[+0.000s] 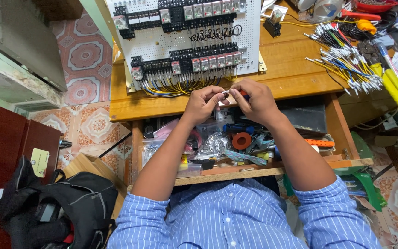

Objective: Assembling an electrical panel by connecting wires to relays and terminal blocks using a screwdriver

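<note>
Small dark part (225,94) pinched between left hand (202,103) and right hand (254,101), both grips pressed on it, above table (295,76) edge, just below white panel (187,39), over open drawer (236,143).

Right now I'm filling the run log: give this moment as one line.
left hand pinching small part | right hand pinching same part | above open drawer | relay panel behind | wire bundle untouched

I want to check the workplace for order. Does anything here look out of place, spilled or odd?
Nothing looks damaged or spilled. The open drawer under both hands is crammed with tape rolls and bags in no order. Loose wires lie fanned across the desk at the right.
</note>
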